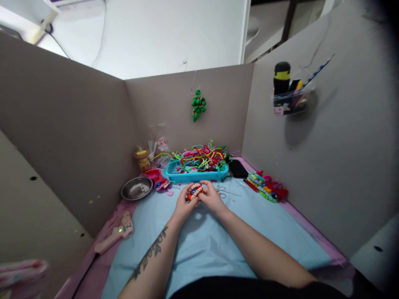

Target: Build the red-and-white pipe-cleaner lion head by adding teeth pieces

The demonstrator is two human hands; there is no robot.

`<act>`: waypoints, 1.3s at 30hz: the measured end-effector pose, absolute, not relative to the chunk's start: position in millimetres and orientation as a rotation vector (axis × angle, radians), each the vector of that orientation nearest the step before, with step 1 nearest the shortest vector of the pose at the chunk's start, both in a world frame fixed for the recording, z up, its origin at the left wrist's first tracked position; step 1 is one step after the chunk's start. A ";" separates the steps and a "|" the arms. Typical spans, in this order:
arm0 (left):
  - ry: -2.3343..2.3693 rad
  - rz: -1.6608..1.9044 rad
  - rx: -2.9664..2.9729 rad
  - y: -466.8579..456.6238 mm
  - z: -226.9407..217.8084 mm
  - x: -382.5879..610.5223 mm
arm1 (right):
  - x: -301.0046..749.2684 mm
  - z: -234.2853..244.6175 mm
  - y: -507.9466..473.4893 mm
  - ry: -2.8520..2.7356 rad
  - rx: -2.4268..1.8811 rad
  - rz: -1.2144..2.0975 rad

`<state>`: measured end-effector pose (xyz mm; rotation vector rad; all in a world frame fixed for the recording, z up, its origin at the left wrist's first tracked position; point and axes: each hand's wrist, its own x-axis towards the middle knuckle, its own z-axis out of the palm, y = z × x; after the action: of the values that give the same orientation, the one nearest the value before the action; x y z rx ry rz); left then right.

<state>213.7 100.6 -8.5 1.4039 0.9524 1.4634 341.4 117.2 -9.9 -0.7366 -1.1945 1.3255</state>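
Both my hands meet over the light blue mat (199, 245) in the middle of the desk. My left hand (184, 203) and my right hand (212, 197) are closed together on a small craft piece (195, 189) of white, red and orange fuzzy wire with beads. Its exact shape is hidden by my fingers. Just behind my hands stands a turquoise tray (196, 176) heaped with many-coloured pipe cleaners (202, 157).
A metal bowl (136, 187) sits at the left, pink fuzzy figures (159, 180) beside it. A glue gun (116, 236) lies at the near left. Finished colourful pieces (266, 187) and a dark phone (238, 168) lie right. Grey cardboard walls enclose the desk; a green ornament (198, 104) hangs behind.
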 end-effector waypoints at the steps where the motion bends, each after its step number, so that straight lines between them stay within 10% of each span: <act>1: 0.956 1.464 1.411 100.5 -8.6 213.8 | 341.1 -10.2 117.1 -1.200 -0.740 1.321; 39: 0.846 1.366 0.959 108.1 -14.1 215.3 | 336.0 -14.3 115.9 -0.747 -0.688 1.551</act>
<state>215.3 108.1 -14.1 0.9586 0.8457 1.3657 336.0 115.9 -14.3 -0.6877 -0.7472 1.5512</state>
